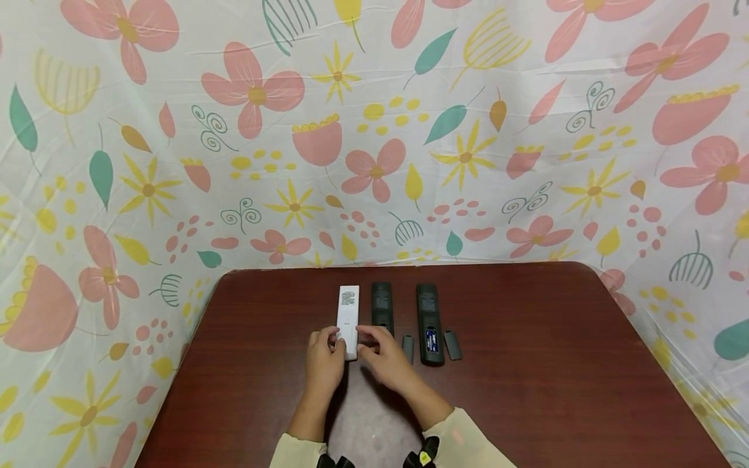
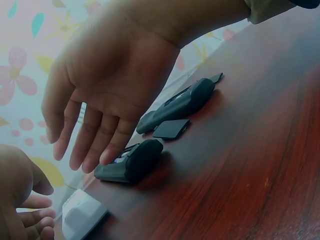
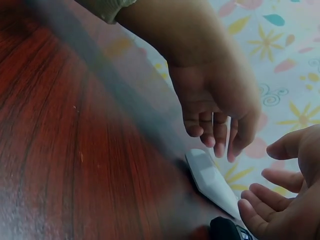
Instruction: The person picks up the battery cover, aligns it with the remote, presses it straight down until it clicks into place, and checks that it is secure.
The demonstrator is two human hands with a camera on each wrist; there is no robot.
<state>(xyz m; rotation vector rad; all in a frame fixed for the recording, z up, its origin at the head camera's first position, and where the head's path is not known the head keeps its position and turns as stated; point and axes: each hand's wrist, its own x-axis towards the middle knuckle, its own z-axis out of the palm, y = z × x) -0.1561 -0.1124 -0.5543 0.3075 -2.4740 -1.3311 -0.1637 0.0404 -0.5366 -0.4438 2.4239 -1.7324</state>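
Observation:
A white remote control lies back up on the table, with a printed label near its far end. My left hand is at its left near edge, thumb by the casing. Across from it, my right hand is at the right edge, fingers loosely bent. In the right wrist view the left hand hovers over the white remote with slack fingers. The left wrist view shows the right hand with fingers extended, holding nothing. Whether any fingertip touches the remote is hard to tell.
Two dark remotes lie to the right: one partly behind the right hand, another with batteries in its uncovered compartment. Two loose dark battery covers lie beside them. The brown table meets a flowered cloth at the back.

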